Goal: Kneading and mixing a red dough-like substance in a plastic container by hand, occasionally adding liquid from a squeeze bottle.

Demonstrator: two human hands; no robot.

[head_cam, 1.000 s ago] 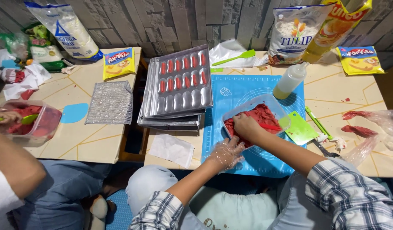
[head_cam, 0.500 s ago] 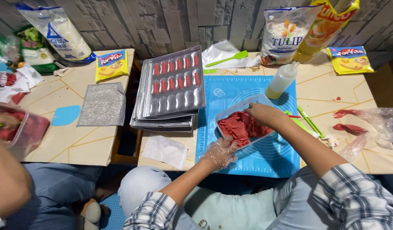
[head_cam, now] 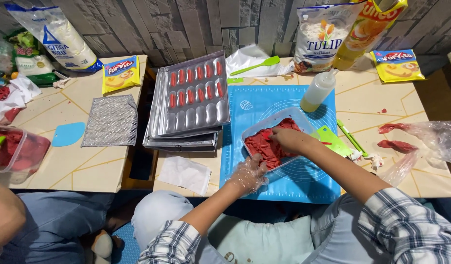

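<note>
A clear plastic container [head_cam: 262,127] of red dough [head_cam: 262,147] sits tilted on a blue silicone mat [head_cam: 284,100]. My left hand [head_cam: 247,174], in a thin clear glove, grips the container's near left corner. My right hand [head_cam: 285,139] is bare, reaches in from the right and has its fingers dug into the dough. Left of the mat stands a stack of metal mould trays [head_cam: 196,100]. The top tray has red pieces in its two upper rows of cavities.
A squeeze bottle [head_cam: 319,89], green scraper [head_cam: 334,140], green spatula [head_cam: 262,64], flour bag [head_cam: 318,34], oil pouch [head_cam: 365,29] and yellow packets [head_cam: 396,64] surround the mat. Red-smeared plastic bags [head_cam: 423,138] lie right. Another person's dough tub [head_cam: 18,152] is far left.
My right hand has shifted a little leftwards inside the container while working the dough. My left hand stays at the near corner. The container has turned slightly.
</note>
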